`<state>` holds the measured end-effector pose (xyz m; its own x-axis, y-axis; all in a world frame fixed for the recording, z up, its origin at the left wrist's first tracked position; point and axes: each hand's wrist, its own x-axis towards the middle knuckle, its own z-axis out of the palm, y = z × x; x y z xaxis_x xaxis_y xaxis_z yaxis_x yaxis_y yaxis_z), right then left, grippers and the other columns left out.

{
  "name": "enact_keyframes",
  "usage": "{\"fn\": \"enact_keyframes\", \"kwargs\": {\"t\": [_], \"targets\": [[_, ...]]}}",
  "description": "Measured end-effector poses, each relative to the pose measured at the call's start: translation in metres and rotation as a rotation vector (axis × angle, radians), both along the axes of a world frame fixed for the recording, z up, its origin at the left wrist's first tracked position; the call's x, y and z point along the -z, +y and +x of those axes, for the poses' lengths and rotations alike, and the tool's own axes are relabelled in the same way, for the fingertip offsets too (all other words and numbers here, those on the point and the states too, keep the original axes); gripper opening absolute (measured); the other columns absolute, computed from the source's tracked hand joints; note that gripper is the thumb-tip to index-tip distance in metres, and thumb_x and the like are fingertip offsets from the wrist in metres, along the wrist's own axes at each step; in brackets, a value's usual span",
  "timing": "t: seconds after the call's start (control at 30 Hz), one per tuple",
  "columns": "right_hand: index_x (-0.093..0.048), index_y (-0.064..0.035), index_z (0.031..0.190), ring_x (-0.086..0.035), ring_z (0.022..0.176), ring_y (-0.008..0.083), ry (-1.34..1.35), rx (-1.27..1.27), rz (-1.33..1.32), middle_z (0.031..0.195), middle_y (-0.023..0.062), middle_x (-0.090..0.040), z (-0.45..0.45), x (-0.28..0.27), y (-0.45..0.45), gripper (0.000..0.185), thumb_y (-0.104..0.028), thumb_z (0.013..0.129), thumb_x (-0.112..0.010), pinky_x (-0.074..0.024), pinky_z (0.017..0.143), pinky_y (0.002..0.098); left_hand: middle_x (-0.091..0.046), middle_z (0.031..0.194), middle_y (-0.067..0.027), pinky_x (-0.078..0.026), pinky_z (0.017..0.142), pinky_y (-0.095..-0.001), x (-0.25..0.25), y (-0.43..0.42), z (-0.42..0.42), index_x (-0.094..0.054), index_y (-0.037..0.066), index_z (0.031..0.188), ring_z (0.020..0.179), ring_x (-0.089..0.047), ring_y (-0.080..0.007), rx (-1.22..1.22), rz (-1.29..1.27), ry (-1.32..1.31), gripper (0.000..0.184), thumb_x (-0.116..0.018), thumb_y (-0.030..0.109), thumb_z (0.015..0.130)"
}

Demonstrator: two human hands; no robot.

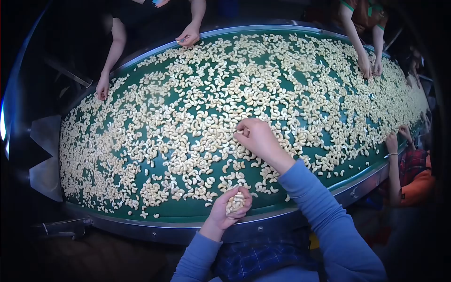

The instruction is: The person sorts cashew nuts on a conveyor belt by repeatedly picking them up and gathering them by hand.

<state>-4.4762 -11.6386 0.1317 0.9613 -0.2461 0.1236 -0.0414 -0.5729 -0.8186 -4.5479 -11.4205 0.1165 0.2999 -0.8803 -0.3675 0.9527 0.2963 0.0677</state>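
Pale cashew nuts [188, 136] lie scattered thickly over a green conveyor belt [162, 164]. My left hand [225, 209], palm up near the belt's front edge, is curled around a small heap of cashew nuts [236, 202]. Farther out, over the middle of the belt, my right hand [257, 136] is just above the nuts with thumb and fingers bent towards each other in a pinch. Whatever sits between those fingertips is too small to make out.
A metal rim [188, 233] borders the belt. Across it, one person's hands [189, 35] hover at the edge, and another person's hands [368, 66] reach in at the far right. A third person's hand [392, 142] is at the near right. Angled metal plates [47, 178] stand at the left end.
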Motion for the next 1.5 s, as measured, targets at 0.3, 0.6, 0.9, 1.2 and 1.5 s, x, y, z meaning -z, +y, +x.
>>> {"fn": "enact_keyframes", "kwargs": {"t": [0.3,0.6,0.9,1.2,1.5], "targets": [[-0.062,0.0002,0.093,-0.067,0.063,0.0227,0.315,-0.093,0.654,0.081,0.0105,-0.067,0.027,0.002,0.005,0.017,-0.013,0.082,-0.065,-0.0533,0.062,0.0333,-0.056,0.086,-0.0140,-0.034,0.037,-0.0148,0.004,-0.038,-0.014,-0.054,-0.001,0.098,0.057,-0.051,-0.0115,0.030,-0.042,-0.029,0.034,-0.040,0.029,0.103],[-0.067,-0.0030,0.086,-0.065,0.087,0.0351,0.021,-0.320,-0.221,0.092,0.0193,-0.063,0.056,0.024,0.032,0.009,-0.010,0.081,-0.063,-0.0524,0.077,0.0424,-0.055,0.085,-0.0157,-0.034,0.036,-0.0152,0.008,-0.074,-0.026,-0.055,-0.002,0.100,0.057,-0.049,-0.0130,0.017,-0.013,-0.048,0.034,-0.040,0.028,0.102],[-0.070,-0.0064,0.096,-0.060,0.074,0.0074,0.345,-0.616,0.423,0.085,0.0008,-0.067,-0.078,-0.054,-0.070,0.016,-0.021,0.090,-0.066,-0.0481,0.065,0.0246,-0.057,0.088,-0.0143,-0.037,0.037,-0.0160,-0.012,-0.117,-0.034,-0.055,0.000,0.107,0.061,-0.053,-0.0136,-0.128,0.089,0.009,0.034,-0.038,0.029,0.103],[-0.071,-0.0018,0.088,-0.064,0.071,0.0159,0.392,-0.060,0.295,0.077,0.0100,-0.067,-0.124,-0.012,-0.195,0.024,-0.022,0.092,-0.060,-0.0496,0.068,0.0298,-0.049,0.087,-0.0166,-0.032,0.034,-0.0148,0.005,-0.147,-0.054,-0.053,-0.005,0.100,0.061,-0.046,-0.0141,-0.075,-0.152,0.070,0.037,-0.038,0.028,0.102],[-0.065,-0.0054,0.085,-0.049,0.048,0.0146,0.111,0.208,-0.219,0.053,0.0035,-0.052,-0.068,0.014,-0.237,0.022,-0.025,0.082,-0.074,-0.0374,0.048,0.0319,-0.049,0.087,-0.0178,-0.033,0.033,-0.0145,0.007,-0.185,-0.067,-0.053,-0.006,0.099,0.064,-0.048,-0.0171,-0.044,-0.062,0.010,0.036,-0.038,0.027,0.102]]}}
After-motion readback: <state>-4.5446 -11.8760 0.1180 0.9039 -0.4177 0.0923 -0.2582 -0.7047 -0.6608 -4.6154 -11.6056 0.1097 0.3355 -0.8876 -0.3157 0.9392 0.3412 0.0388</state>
